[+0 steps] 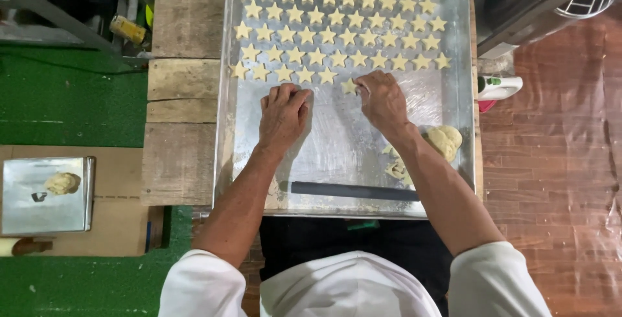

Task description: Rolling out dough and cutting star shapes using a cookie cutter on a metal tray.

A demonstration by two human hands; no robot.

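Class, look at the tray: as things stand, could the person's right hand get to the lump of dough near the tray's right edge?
Probably yes. The lump of dough lies uncovered on the metal tray, just beside the right forearm, and nothing stands between it and the right hand, which is at a star-shaped dough piece.

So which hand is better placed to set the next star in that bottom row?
Probably the right hand: its fingertips already touch the last dough star at the row's open end. The left hand lies knuckles-up on the bare tray.
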